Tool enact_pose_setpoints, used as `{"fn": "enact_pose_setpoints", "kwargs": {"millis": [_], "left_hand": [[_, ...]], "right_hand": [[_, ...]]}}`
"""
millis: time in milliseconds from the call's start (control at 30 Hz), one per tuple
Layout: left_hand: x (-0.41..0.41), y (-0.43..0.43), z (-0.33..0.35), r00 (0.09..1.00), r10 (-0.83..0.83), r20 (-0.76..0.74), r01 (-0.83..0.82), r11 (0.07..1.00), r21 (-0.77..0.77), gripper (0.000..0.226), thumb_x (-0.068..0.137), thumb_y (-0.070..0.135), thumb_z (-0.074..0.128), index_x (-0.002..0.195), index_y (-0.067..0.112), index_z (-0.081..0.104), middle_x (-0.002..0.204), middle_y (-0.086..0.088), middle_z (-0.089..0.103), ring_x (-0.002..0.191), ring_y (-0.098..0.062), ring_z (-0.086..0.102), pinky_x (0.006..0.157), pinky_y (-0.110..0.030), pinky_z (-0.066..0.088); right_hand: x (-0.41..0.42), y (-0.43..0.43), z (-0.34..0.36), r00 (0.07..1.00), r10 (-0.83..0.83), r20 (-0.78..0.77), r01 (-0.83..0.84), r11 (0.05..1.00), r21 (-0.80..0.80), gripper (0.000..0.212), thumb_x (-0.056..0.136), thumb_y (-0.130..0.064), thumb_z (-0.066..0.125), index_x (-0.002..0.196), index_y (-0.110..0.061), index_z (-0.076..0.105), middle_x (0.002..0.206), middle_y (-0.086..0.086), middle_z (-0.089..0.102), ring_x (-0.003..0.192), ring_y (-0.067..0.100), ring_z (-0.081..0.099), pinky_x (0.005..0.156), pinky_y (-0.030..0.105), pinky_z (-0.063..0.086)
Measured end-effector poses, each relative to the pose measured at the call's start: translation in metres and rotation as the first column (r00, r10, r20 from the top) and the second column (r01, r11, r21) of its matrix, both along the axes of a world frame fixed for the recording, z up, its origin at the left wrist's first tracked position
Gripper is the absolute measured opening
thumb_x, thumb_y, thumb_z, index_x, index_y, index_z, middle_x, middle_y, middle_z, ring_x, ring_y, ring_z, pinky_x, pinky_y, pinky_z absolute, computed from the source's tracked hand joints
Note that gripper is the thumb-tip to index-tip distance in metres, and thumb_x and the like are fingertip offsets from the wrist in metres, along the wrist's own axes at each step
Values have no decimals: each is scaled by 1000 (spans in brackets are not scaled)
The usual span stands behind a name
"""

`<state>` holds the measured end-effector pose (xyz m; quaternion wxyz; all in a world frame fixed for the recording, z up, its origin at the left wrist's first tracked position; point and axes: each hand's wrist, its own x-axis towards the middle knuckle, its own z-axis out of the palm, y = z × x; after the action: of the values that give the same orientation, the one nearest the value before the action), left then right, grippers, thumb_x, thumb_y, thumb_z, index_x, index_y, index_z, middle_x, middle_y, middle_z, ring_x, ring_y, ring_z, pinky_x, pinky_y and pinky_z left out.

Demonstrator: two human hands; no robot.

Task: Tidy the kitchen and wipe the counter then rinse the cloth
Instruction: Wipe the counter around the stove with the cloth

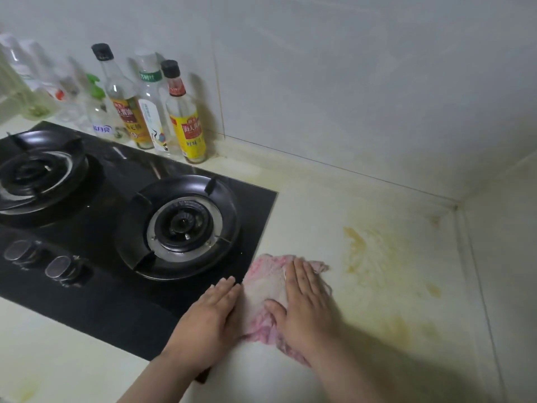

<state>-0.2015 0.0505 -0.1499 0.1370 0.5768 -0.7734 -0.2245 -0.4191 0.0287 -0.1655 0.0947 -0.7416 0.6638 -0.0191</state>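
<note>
Pink cloth on a stained cream counter

The cloth [268, 286], lower centre, is mottled pink and white. The counter [334, 213] is pale cream, with yellow-brown stains [356, 242] at right. The hob [87, 286] at left is glossy black. The bottles [189, 126] upper left have yellow labels and black caps, and one has a green pump [94, 85].

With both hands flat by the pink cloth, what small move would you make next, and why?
Probably slide the pink cloth rightward under the flat right hand, onto the yellow stains on the counter just beyond it; they look unwiped. The left hand lies flat at the stove edge.
</note>
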Motion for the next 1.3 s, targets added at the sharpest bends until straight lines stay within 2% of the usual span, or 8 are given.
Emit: {"fn": "enact_pose_setpoints", "kwargs": {"millis": [200,333,533,667,800,900,1100,1300], "left_hand": [[1,-15,5,990,-56,131,38,989,142,57,87,54,42,120,17,70,130,-1,64,120,-15,61,113,-18,11],[2,-24,10,999,-22,47,21,999,31,50,79,44,47,111,17,75,120,1,70,107,-13,68,112,-7,11],[8,-42,8,981,-40,-192,30,998,-55,42,99,44,37,123,28,68,134,14,60,117,-5,60,100,-16,42],[15,-41,-26,982,-151,-116,155,988,24,43,103,43,27,143,33,41,156,23,28,127,-2,49,110,-10,25],[-6,-63,-12,983,-79,-166,93,993,76,53,81,29,45,131,22,60,144,8,52,131,-5,45,110,-14,28],[-17,-77,-10,992,-74,-105,82,994,74,63,74,35,45,135,23,55,146,7,50,134,-3,39,105,-14,34],[-17,-75,-28,996,-45,-81,48,999,25,80,68,44,54,144,36,32,153,16,37,141,2,29,110,-13,24],[-19,-78,-26,992,-74,-98,70,997,-40,67,69,48,53,133,29,48,148,16,44,140,4,25,113,-14,19]], "right_hand": [[18,-20,3,1000,-27,-3,27,996,-82,67,91,-50,39,146,-13,44,153,14,41,144,30,36,114,45,22],[26,-21,-2,1000,4,15,-3,997,-73,74,89,-58,45,148,-13,42,156,10,36,147,27,29,115,48,24],[23,-77,-8,999,-39,20,40,997,-69,73,91,-62,36,149,-18,40,157,4,35,148,24,27,115,46,20],[15,-115,-7,998,-42,47,45,997,-59,71,94,-62,26,153,-23,32,161,-1,27,150,19,18,119,41,9],[3,-153,2,998,17,65,-15,1000,-25,78,89,-65,9,157,-27,17,165,-6,11,152,12,1,122,34,-4],[-5,-180,7,997,21,76,-19,999,-28,80,87,-66,7,157,-28,15,165,-7,10,151,10,0,123,30,-7],[-17,-230,8,995,50,81,-48,999,-24,71,95,-63,24,156,-26,21,163,-7,17,150,11,8,123,30,-1],[-2,-207,7,974,-107,202,120,991,-54,89,82,-73,27,154,-22,27,163,1,22,150,18,14,123,35,11]]}}
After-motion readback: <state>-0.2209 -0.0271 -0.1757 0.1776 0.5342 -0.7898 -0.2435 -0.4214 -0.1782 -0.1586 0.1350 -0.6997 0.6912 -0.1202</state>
